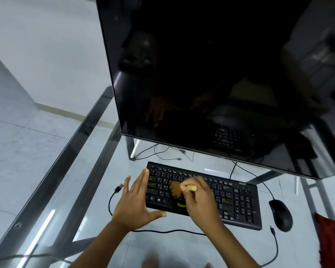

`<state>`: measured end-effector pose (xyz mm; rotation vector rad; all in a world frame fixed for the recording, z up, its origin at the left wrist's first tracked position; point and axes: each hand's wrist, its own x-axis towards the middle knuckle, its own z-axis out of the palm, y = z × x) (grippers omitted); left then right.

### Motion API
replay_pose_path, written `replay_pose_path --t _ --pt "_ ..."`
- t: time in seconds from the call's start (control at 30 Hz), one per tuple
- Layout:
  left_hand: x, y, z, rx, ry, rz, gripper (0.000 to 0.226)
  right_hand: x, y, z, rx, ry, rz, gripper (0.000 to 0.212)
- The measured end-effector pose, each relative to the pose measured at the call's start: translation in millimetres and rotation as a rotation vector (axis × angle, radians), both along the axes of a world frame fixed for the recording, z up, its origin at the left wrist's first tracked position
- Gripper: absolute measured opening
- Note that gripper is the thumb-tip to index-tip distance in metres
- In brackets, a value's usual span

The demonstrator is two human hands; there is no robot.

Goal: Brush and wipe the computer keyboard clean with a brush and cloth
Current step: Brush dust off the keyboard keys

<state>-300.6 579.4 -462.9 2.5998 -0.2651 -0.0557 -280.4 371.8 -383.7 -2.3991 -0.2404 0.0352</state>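
A black keyboard [236,198] lies on the glass desk in front of the monitor. My right hand [200,202] is closed around a brush with a pale wooden handle [192,188]; its brown bristles [176,189] press on the keys left of the middle and look blurred. My left hand [135,202] rests flat with fingers spread at the keyboard's left end, thumb along the front edge. A dark red cloth [332,240] lies at the right edge of the desk.
A large dark monitor [211,74] stands close behind the keyboard. A black mouse [280,214] sits to the right, with cables and a loose USB plug [119,187] trailing over the glass desk [81,200]. Tiled floor shows through the glass.
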Motion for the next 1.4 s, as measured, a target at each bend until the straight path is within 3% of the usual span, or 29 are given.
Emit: replay_pose_path --t 0.07,0.17,0.3,0.43,0.57,0.67,0.8,0.9,1.03,1.1,1.17,1.27,1.4 --pt "1 0 0 -0.002 0.004 0.006 0.133 2 -4 4 0.045 0.023 -0.069 0.014" --pt "1 1 0 -0.022 0.018 0.023 0.134 -4 7 2 -0.002 0.128 0.082 0.013" --pt "1 -1 -1 -0.038 0.01 0.042 0.131 1 27 11 0.117 0.026 -0.029 0.017" --pt "0 0 -2 -0.033 0.008 0.04 0.128 2 52 11 0.05 0.169 0.155 0.013" --pt "1 0 -2 -0.049 -0.014 0.049 0.129 17 24 11 0.128 0.138 -0.073 0.014" --pt "2 0 -3 -0.058 -0.01 0.053 0.127 22 2 12 0.076 0.242 -0.018 0.011" --pt "2 -1 -1 -0.064 -0.016 0.053 0.125 36 -6 11 0.197 0.079 -0.234 0.015" --pt "2 0 -1 -0.058 -0.017 0.054 0.124 41 15 12 0.213 0.257 -0.069 0.01" --pt "3 -1 -2 -0.059 -0.018 0.061 0.123 59 38 21 0.247 0.126 -0.131 0.017" --pt "3 0 -1 -0.062 -0.006 0.069 0.123 64 48 20 0.28 0.234 -0.068 0.014" --pt "3 0 0 -0.066 -0.004 0.071 0.122 61 54 17 0.188 0.291 -0.002 0.009" --pt "3 -1 0 -0.103 -0.022 0.062 0.121 63 47 14 0.213 0.126 -0.167 0.014" --pt "2 0 -1 -0.108 -0.016 0.066 0.122 54 38 10 0.211 0.196 -0.152 0.017"
